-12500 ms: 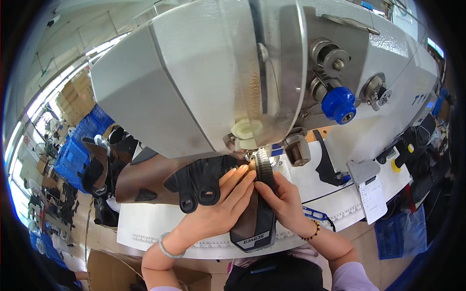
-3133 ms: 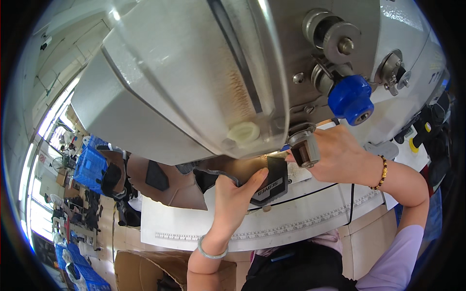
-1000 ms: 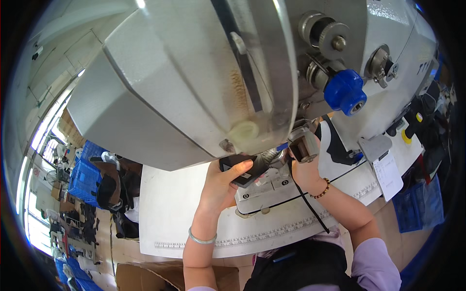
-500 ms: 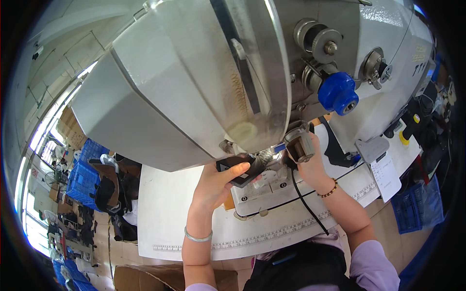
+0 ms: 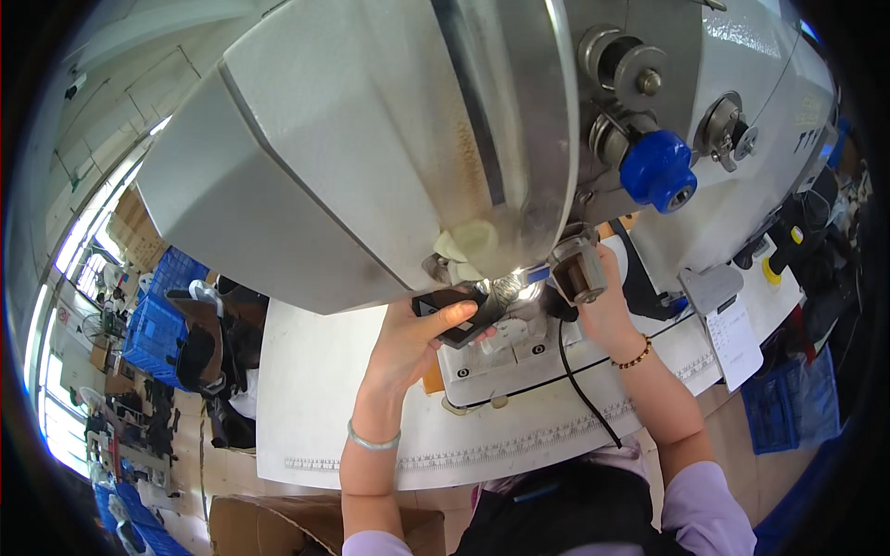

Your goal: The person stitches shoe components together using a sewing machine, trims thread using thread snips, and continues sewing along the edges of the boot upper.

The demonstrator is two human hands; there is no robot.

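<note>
My left hand (image 5: 400,341) is closed on a black piece (image 5: 452,326), its thumb pressed flat on top and fingertips showing underneath. The piece looks like stiff leather or a shoe part; I cannot tell which. Its right end lies by the needle area of a large grey sewing machine (image 5: 371,157), over the metal bed (image 5: 501,357). My right hand (image 5: 604,310) reaches up at the right of that area, and a metal machine part (image 5: 578,269) hides most of its fingers. What it holds, if anything, does not show. A black cord (image 5: 577,385) hangs below it.
Above the hands the machine carries a blue knob (image 5: 656,171) and metal thread tensioners (image 5: 635,69). The white table (image 5: 315,408) has a printed ruler strip along its near edge. A paper sheet (image 5: 735,341) hangs at right; blue crates (image 5: 165,324) and a cardboard box (image 5: 269,524) stand around.
The whole view has shifted slightly, so the machine head appears farther right. The black piece tilts a little more upward at its right end. Both hands keep nearly the same places.
</note>
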